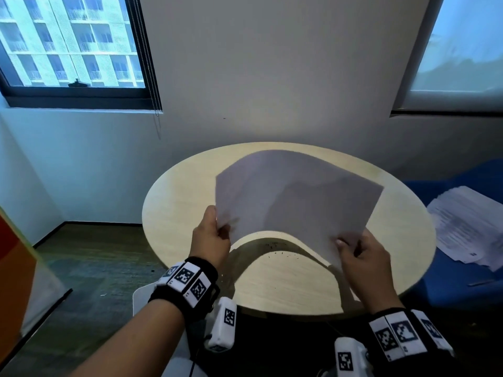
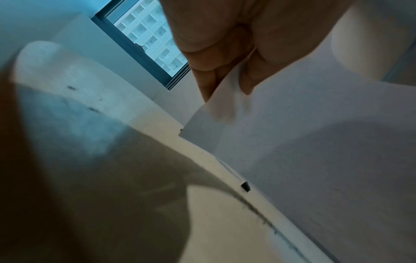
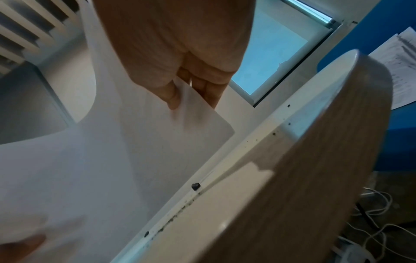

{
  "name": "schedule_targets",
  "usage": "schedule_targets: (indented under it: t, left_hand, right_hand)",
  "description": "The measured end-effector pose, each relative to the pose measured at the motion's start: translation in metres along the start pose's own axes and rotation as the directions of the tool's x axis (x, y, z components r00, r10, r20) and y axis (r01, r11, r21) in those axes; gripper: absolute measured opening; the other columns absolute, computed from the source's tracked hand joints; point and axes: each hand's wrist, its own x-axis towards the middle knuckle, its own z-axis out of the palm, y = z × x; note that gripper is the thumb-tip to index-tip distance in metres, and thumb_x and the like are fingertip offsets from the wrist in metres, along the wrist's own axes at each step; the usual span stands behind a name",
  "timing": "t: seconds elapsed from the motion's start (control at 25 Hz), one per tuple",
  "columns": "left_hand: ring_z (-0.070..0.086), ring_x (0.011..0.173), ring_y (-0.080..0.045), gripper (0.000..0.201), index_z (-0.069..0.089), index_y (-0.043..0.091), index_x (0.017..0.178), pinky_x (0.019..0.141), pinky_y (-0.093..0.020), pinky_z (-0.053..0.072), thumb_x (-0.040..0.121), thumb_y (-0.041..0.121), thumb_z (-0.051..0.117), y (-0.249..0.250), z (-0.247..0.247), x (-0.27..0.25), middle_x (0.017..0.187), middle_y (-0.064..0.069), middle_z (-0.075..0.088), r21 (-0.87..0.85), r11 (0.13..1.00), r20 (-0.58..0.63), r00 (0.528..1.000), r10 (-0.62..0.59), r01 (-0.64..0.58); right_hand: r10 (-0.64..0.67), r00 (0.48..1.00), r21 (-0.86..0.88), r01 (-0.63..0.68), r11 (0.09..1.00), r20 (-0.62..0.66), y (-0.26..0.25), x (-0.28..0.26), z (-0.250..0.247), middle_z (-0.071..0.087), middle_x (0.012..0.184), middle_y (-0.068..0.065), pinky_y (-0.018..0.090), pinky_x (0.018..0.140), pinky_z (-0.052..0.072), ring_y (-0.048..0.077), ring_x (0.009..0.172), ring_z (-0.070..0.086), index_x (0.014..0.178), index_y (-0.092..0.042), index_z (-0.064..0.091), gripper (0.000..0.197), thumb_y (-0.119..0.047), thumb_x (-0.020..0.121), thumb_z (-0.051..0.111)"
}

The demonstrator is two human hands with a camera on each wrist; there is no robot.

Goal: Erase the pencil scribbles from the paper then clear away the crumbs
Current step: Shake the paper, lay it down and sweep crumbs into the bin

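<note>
Between both grips, paper point(image 1: 296, 197) held lifted above round table point(image 1: 174, 213), bowed upward. Left hand point(image 1: 211, 238) pinches near-left corner, right hand point(image 1: 362, 257) pinches near-right corner. Below paper's near edge, dark crumbs point(image 1: 280, 250) scattered on tabletop.

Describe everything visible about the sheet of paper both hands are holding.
The paper is one plain white sheet, with no pencil marks visible on the sides shown. It is lifted off the round table and bowed into an arch. The left hand pinches its near left corner, the right hand its near right corner. Dark crumbs lie on the table beneath.
</note>
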Motion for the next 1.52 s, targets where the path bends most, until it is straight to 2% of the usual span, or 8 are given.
schedule_targets:
  t: [0.2,0.48,0.72,0.88,1.04,1.24,1.4,1.52]
  left_hand:
    - [0.061,0.105,-0.032,0.042,0.055,0.011,0.129,0.079,-0.027,0.043,0.089,-0.003,0.051,-0.011,0.003,-0.004,0.114,-0.015,0.066,0.064,0.994,0.083,0.992,-0.093,0.088]
    - [0.064,0.092,-0.032,0.013,0.065,0.005,0.102,0.071,-0.030,0.042,0.089,0.008,0.064,0.030,-0.033,0.089,0.101,-0.015,0.071,0.216,0.974,-0.038,0.996,0.075,-0.065]
    - [0.067,0.084,-0.033,0.008,0.064,0.016,0.089,0.072,-0.043,0.060,0.089,0.023,0.068,0.042,-0.033,0.167,0.085,-0.006,0.067,0.254,0.967,-0.020,0.999,0.027,-0.021]
    - [0.067,0.077,-0.030,0.010,0.064,0.019,0.085,0.067,-0.046,0.061,0.086,0.028,0.068,0.017,-0.006,0.196,0.082,-0.001,0.066,0.318,0.947,0.045,0.997,-0.066,0.048]
    - [0.065,0.083,-0.032,0.010,0.060,0.017,0.082,0.073,-0.043,0.059,0.088,0.023,0.065,-0.003,0.024,0.226,0.088,-0.007,0.068,0.423,0.904,0.088,0.989,-0.116,0.068]
    - [0.067,0.078,-0.032,0.041,0.050,0.024,0.119,0.074,-0.043,0.059,0.086,0.002,0.058,-0.027,0.059,0.260,0.087,-0.009,0.067,0.460,0.884,0.176,0.967,-0.184,0.084]
    - [0.063,0.072,-0.021,0.007,0.070,0.020,0.091,0.061,-0.027,0.049,0.087,0.014,0.072,-0.035,0.076,0.263,0.088,-0.005,0.071,0.564,0.825,0.254,0.941,-0.222,0.042]
    - [0.061,0.069,-0.016,0.009,0.079,0.018,0.084,0.061,-0.024,0.047,0.082,0.010,0.076,-0.037,0.082,0.261,0.080,0.001,0.069,0.640,0.767,0.291,0.910,-0.295,0.043]
  right_hand:
    - [0.005,0.995,-0.073,0.002,0.997,0.096,0.003,0.003,0.002,0.064,0.071,-0.005,0.027,0.059,0.044,0.023,0.071,0.058,0.090,-0.018,0.063,0.011,-0.008,0.084,0.065]
    - [-0.093,0.996,-0.192,0.092,0.977,0.003,-0.031,0.093,-0.008,0.065,0.069,0.011,0.038,0.063,0.050,0.032,0.069,0.060,0.074,-0.008,0.061,0.017,-0.022,0.081,0.066]
    - [-0.006,0.999,-0.104,0.003,0.995,-0.034,-0.042,0.165,0.015,0.058,0.053,0.006,0.019,0.042,0.040,0.016,0.041,0.051,0.066,-0.010,0.061,0.026,-0.028,0.085,0.064]
    - [0.170,0.985,-0.071,-0.170,0.983,-0.008,-0.003,0.205,0.047,0.051,0.056,0.002,0.029,0.059,0.042,0.024,0.051,0.048,0.062,-0.011,0.055,0.032,-0.024,0.089,0.064]
    - [0.299,0.954,-0.112,-0.296,0.949,0.007,0.030,0.240,0.075,0.045,0.059,0.009,0.032,0.054,0.041,0.026,0.051,0.039,0.063,-0.006,0.049,0.026,-0.013,0.086,0.058]
    - [0.398,0.915,-0.171,-0.382,0.908,0.070,0.061,0.272,0.101,0.052,0.067,0.009,0.030,0.051,0.042,0.026,0.059,0.048,0.071,-0.013,0.057,0.012,-0.004,0.077,0.050]
    - [0.379,0.924,-0.288,-0.352,0.891,0.044,0.079,0.270,0.108,0.066,0.094,0.006,0.032,0.071,0.055,0.030,0.087,0.065,0.093,-0.019,0.068,0.026,-0.003,0.074,0.059]
    - [0.389,0.921,-0.350,-0.353,0.868,0.036,0.081,0.266,0.106,0.065,0.098,0.004,0.026,0.077,0.048,0.023,0.093,0.061,0.092,-0.015,0.071,0.020,-0.004,0.076,0.068]
